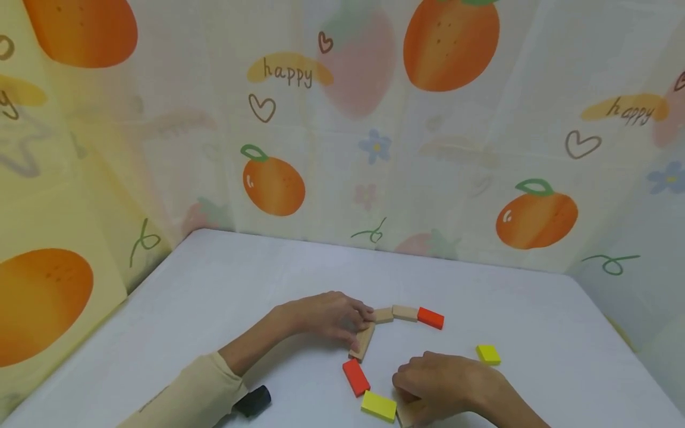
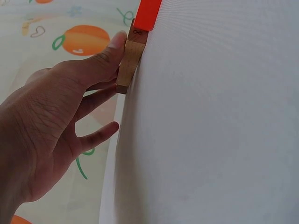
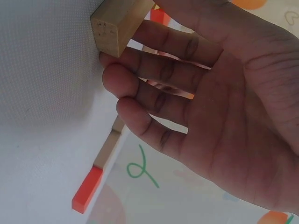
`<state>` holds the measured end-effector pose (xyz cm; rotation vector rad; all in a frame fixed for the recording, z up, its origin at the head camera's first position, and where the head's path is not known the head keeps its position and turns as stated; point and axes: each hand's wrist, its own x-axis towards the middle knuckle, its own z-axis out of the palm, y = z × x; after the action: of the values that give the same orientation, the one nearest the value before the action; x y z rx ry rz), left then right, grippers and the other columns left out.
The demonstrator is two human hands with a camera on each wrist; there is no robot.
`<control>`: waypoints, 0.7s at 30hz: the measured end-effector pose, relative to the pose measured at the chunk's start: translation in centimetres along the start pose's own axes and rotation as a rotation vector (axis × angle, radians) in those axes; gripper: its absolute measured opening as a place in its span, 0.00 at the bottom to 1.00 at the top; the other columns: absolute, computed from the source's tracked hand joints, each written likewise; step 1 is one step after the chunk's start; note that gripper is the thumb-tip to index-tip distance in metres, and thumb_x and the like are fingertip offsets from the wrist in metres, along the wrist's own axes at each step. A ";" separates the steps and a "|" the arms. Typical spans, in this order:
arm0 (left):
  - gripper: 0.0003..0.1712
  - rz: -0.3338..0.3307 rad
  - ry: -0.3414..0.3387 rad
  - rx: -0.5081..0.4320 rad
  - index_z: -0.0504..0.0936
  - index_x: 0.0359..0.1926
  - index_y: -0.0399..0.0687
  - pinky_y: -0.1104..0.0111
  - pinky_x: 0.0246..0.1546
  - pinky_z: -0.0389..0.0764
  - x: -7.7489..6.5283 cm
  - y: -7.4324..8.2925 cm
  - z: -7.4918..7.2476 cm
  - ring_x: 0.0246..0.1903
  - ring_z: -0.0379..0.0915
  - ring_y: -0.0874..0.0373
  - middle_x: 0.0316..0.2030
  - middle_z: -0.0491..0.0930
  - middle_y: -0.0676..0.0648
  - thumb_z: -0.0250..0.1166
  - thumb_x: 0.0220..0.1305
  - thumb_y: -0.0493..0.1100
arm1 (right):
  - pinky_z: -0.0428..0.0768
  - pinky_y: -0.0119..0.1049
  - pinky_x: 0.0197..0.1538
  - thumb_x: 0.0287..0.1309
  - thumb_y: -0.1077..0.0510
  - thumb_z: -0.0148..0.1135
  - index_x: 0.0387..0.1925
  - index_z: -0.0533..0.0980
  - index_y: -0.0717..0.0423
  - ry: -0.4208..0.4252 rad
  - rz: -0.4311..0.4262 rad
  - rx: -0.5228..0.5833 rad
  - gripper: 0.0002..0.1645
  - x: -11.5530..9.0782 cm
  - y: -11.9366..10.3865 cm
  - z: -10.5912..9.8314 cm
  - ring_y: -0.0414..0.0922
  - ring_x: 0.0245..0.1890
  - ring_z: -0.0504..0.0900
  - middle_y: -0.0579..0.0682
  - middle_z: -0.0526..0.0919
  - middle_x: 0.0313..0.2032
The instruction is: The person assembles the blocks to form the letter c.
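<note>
While your left hand (image 1: 332,318) steadies the plain block (image 1: 363,341) at the row's near end with straight fingers, your right hand (image 1: 444,386) at 5 o'clock pinches another wooden block (image 3: 119,23), lying on the bench (image 1: 214,279).

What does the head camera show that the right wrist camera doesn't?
Only the head view shows the left hand touching a tilted plain block, two yellow blocks and a black object by the sleeve. Only the right wrist view shows the end grain of the plain block against the right hand's fingertips. Both show the right hand and the block row ending in red.
</note>
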<state>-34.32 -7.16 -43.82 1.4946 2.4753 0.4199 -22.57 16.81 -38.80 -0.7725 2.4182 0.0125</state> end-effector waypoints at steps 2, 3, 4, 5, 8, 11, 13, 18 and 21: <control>0.26 0.007 0.003 0.003 0.87 0.60 0.54 0.73 0.66 0.78 0.0 -0.1 0.0 0.71 0.74 0.63 0.67 0.81 0.56 0.74 0.64 0.57 | 0.77 0.28 0.46 0.59 0.50 0.77 0.36 0.79 0.35 0.002 -0.002 -0.002 0.11 -0.1 0.0 0.0 0.33 0.32 0.72 0.35 0.74 0.26; 0.26 0.008 0.003 0.004 0.87 0.60 0.54 0.73 0.66 0.78 0.1 0.0 0.1 0.71 0.74 0.63 0.68 0.80 0.56 0.74 0.65 0.57 | 0.77 0.28 0.46 0.59 0.50 0.77 0.35 0.79 0.35 0.003 -0.005 -0.005 0.11 -0.1 0.0 0.0 0.32 0.32 0.72 0.35 0.74 0.26; 0.26 0.010 0.004 0.007 0.87 0.60 0.54 0.74 0.65 0.78 0.1 0.0 0.1 0.71 0.74 0.63 0.68 0.80 0.56 0.74 0.65 0.57 | 0.77 0.28 0.45 0.60 0.51 0.76 0.34 0.79 0.35 0.004 -0.009 -0.001 0.10 -0.1 0.0 0.0 0.32 0.32 0.72 0.35 0.74 0.26; 0.26 0.013 0.005 0.008 0.87 0.60 0.54 0.74 0.66 0.78 0.0 0.0 0.0 0.71 0.74 0.63 0.67 0.81 0.56 0.74 0.65 0.57 | 0.77 0.28 0.45 0.60 0.51 0.75 0.34 0.79 0.35 0.005 -0.013 -0.002 0.10 -0.1 0.0 0.0 0.32 0.32 0.72 0.35 0.74 0.26; 0.26 0.016 0.009 0.006 0.87 0.61 0.54 0.73 0.66 0.78 0.1 -0.1 0.0 0.71 0.74 0.63 0.67 0.81 0.56 0.74 0.64 0.56 | 0.78 0.28 0.47 0.60 0.50 0.75 0.35 0.80 0.35 0.004 -0.015 -0.002 0.09 -0.1 0.0 -0.1 0.32 0.32 0.73 0.34 0.75 0.26; 0.26 0.013 0.009 0.000 0.87 0.61 0.54 0.73 0.66 0.78 0.1 -0.1 -0.1 0.71 0.74 0.63 0.67 0.81 0.55 0.74 0.64 0.56 | 0.80 0.28 0.49 0.59 0.50 0.75 0.36 0.80 0.34 -0.002 -0.011 -0.006 0.09 0.0 0.0 -0.2 0.32 0.32 0.73 0.34 0.75 0.27; 0.26 0.012 0.010 0.001 0.87 0.61 0.54 0.72 0.66 0.78 0.1 0.0 -0.1 0.71 0.74 0.62 0.67 0.81 0.55 0.74 0.64 0.56 | 0.80 0.29 0.50 0.59 0.50 0.76 0.37 0.81 0.33 -0.002 -0.008 -0.011 0.10 0.0 0.0 -0.2 0.32 0.32 0.73 0.34 0.75 0.27; 0.26 0.014 0.015 0.006 0.87 0.61 0.53 0.71 0.66 0.78 0.2 -0.1 0.0 0.71 0.75 0.61 0.67 0.81 0.54 0.73 0.65 0.57 | 0.80 0.29 0.50 0.56 0.48 0.79 0.38 0.80 0.33 0.006 -0.010 -0.027 0.12 0.0 0.1 -0.2 0.32 0.32 0.73 0.34 0.75 0.27; 0.26 0.012 0.011 -0.002 0.87 0.61 0.53 0.72 0.66 0.79 0.2 0.0 0.0 0.71 0.75 0.61 0.67 0.81 0.54 0.74 0.65 0.56 | 0.80 0.29 0.50 0.56 0.48 0.79 0.39 0.80 0.33 0.012 -0.007 -0.031 0.13 -0.1 0.2 -0.1 0.32 0.33 0.73 0.33 0.75 0.28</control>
<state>-34.44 -6.99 -43.80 1.5105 2.4748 0.4343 -22.73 16.99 -38.69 -0.7972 2.4313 0.0425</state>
